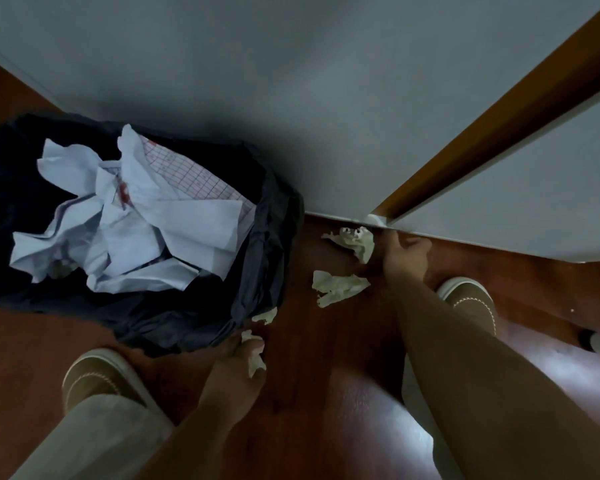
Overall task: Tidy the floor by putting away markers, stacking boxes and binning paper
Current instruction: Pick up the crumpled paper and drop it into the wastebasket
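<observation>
Both arms reach down: left hand grips a crumpled tissue beside the bin; right hand, fingers loosely curled, touches floor scraps.

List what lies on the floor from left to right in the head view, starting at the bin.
Bin with crumpled paper → left hand gripping a tissue scrap → torn tissue piece → right hand → shoe.
</observation>
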Demonstrator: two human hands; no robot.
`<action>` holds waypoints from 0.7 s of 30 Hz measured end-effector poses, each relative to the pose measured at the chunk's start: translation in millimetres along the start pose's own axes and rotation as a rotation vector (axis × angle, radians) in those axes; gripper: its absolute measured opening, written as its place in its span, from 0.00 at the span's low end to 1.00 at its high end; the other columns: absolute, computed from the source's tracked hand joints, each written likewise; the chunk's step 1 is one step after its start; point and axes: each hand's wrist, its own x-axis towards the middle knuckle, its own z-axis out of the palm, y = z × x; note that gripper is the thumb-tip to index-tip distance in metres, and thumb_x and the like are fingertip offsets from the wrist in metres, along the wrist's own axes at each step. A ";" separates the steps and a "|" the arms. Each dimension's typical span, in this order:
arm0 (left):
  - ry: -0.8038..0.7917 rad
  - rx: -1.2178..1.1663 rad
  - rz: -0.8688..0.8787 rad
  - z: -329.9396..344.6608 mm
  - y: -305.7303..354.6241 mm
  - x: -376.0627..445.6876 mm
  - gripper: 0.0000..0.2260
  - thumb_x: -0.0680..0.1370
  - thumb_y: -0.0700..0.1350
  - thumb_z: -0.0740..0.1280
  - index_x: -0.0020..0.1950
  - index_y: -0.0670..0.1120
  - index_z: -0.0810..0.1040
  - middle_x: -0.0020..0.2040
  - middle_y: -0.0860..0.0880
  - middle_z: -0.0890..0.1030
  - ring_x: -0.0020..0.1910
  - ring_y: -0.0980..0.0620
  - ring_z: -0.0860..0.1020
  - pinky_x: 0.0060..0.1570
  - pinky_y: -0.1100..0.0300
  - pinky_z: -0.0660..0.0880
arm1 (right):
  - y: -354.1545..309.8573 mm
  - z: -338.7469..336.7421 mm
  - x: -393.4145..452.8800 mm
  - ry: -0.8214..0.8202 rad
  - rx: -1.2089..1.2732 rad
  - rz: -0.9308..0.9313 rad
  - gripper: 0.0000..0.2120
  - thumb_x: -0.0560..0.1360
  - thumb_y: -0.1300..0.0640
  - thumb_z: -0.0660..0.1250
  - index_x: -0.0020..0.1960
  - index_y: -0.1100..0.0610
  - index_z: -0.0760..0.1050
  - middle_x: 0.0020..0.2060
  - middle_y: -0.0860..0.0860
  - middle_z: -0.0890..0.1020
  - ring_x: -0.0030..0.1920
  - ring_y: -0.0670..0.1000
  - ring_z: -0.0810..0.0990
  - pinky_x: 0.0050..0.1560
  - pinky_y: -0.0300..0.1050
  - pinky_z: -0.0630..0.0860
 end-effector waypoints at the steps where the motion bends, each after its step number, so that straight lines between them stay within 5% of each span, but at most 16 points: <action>1: 0.015 -0.013 0.013 -0.5 0.4 -0.3 0.18 0.77 0.43 0.67 0.66 0.55 0.73 0.69 0.52 0.67 0.65 0.53 0.73 0.64 0.62 0.70 | -3.4 6.3 4.5 -0.073 0.056 0.065 0.30 0.64 0.33 0.70 0.53 0.54 0.70 0.46 0.51 0.79 0.45 0.55 0.81 0.48 0.54 0.80; 4: 0.043 -0.039 0.037 -1.8 4.3 -0.9 0.14 0.76 0.42 0.68 0.60 0.55 0.75 0.68 0.53 0.68 0.63 0.52 0.75 0.61 0.60 0.74 | 9.5 27.8 30.8 -0.220 -0.031 0.073 0.46 0.46 0.23 0.73 0.56 0.49 0.76 0.50 0.51 0.83 0.45 0.56 0.84 0.43 0.56 0.83; 8: 0.038 -0.057 0.063 -2.4 10.1 -2.7 0.13 0.76 0.43 0.68 0.56 0.59 0.73 0.68 0.54 0.67 0.59 0.54 0.76 0.55 0.61 0.78 | -2.2 45.2 10.8 -0.350 -0.271 -0.117 0.38 0.58 0.36 0.77 0.61 0.54 0.74 0.54 0.52 0.79 0.51 0.53 0.80 0.40 0.41 0.76; 12: 0.041 -0.027 0.093 -2.6 13.0 -8.5 0.13 0.77 0.44 0.67 0.59 0.55 0.75 0.68 0.53 0.66 0.60 0.54 0.75 0.55 0.65 0.75 | 1.9 58.5 -5.5 -0.417 -0.489 -0.145 0.29 0.63 0.42 0.74 0.62 0.48 0.73 0.62 0.56 0.75 0.57 0.56 0.77 0.57 0.50 0.77; 16: 0.069 -0.041 0.068 -7.6 17.5 -20.4 0.13 0.78 0.47 0.67 0.61 0.59 0.72 0.66 0.54 0.69 0.55 0.56 0.76 0.49 0.65 0.76 | 8.6 48.7 -49.7 -0.550 -0.770 -0.310 0.27 0.70 0.31 0.60 0.67 0.35 0.66 0.73 0.54 0.61 0.71 0.64 0.60 0.68 0.69 0.57; 21: 0.051 -0.079 -0.033 -16.9 17.3 -23.5 0.25 0.78 0.48 0.67 0.70 0.62 0.61 0.61 0.53 0.76 0.46 0.58 0.78 0.35 0.71 0.71 | 32.5 30.9 -83.7 -0.714 -1.166 -0.497 0.49 0.61 0.24 0.64 0.76 0.38 0.52 0.78 0.53 0.50 0.77 0.64 0.46 0.67 0.74 0.36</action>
